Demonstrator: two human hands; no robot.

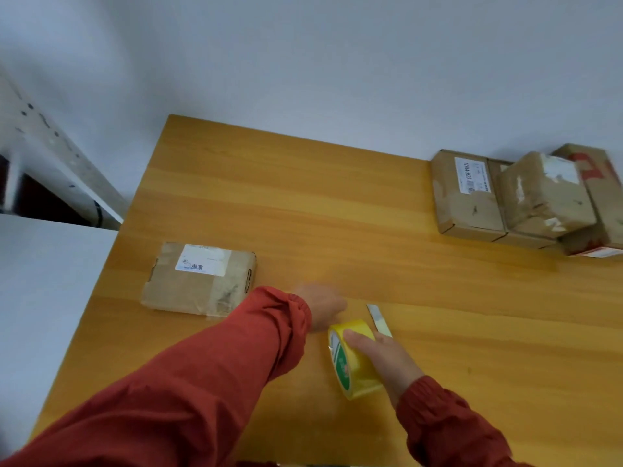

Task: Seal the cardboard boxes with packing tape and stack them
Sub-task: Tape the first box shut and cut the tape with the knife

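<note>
**Red sleeves (202,382) over worktop (303,197), sealing seemingly unstarted**

A yellow tape roll (354,362) is clasped by the right grip (381,355) near the front edge; the left grip (322,306) is blurred, its state untellable. One box (199,278) lies by the left edge, other boxes (526,197) piled far-right.

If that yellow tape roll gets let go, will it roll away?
Probably it could: the tape roll is round and seems to stand on its edge on the smooth table. It looks stiff: its ring shape holds though the right hand grips it.
</note>
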